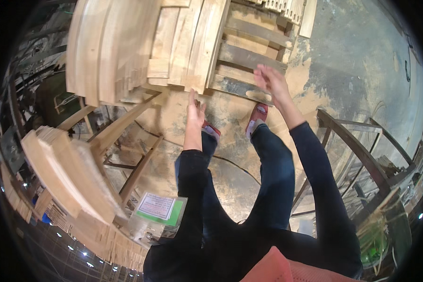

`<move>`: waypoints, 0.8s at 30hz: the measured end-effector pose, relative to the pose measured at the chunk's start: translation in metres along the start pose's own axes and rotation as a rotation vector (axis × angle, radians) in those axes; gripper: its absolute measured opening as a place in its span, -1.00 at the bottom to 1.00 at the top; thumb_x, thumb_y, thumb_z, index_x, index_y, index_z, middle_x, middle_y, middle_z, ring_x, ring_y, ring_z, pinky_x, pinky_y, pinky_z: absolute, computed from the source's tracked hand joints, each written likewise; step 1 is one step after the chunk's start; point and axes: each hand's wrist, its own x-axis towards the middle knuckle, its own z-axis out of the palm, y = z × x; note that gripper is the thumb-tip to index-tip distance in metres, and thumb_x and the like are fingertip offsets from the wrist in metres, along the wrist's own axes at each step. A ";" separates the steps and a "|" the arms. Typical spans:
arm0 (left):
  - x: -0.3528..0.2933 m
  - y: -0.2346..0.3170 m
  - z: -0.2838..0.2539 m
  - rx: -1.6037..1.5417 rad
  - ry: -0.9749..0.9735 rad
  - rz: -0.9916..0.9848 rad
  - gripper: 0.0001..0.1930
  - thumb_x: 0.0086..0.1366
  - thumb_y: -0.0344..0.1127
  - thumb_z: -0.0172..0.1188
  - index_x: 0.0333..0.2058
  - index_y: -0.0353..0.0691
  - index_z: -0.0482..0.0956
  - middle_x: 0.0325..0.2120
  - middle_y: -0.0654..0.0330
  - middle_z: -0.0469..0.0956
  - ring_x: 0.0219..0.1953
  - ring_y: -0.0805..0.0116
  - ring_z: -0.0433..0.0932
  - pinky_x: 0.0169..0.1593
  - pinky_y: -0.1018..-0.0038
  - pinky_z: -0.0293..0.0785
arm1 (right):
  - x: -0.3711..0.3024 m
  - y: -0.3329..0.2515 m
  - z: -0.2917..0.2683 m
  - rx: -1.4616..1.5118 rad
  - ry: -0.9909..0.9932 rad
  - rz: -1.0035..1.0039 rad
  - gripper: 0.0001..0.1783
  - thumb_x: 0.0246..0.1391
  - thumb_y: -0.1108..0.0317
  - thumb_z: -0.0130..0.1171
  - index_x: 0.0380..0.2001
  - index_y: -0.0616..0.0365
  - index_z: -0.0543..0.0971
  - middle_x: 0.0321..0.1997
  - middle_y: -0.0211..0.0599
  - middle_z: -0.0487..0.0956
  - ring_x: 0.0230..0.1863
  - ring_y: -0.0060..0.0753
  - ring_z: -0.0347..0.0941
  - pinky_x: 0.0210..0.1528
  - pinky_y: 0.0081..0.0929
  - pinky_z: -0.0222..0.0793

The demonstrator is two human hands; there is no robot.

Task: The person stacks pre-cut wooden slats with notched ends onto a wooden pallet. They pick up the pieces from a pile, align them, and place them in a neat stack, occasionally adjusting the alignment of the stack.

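Observation:
My left hand (195, 113) is open, its fingers stretched toward the near end of a light wooden board (198, 66). Whether the fingertips touch that board I cannot tell. Nothing shows in this hand. Farther right, my right hand (271, 83) hovers above a slatted wooden pallet (249, 56), fingers apart and slightly blurred, holding nothing. Flat boards lie side by side on the pallet's left part. Left of them stands a taller stack of pale planks (113, 51).
More stacked planks (66, 169) rest on wooden beams (122, 120) at my left. A metal frame (357, 145) stands to the right. A clear box with a green and white label (157, 209) is beside my left arm. A dark cable (230, 162) crosses the dusty floor near my feet.

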 end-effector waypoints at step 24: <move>0.050 -0.067 0.047 -0.453 -0.232 0.447 -0.40 0.21 -0.11 0.32 0.14 -0.21 0.33 0.07 0.12 0.31 0.12 0.27 0.26 0.21 0.18 0.27 | 0.240 0.065 0.083 -0.297 -0.373 -0.340 0.56 -0.16 -0.50 0.23 0.35 0.54 -0.42 0.42 0.56 -0.19 0.50 0.32 -0.24 0.47 0.08 -0.15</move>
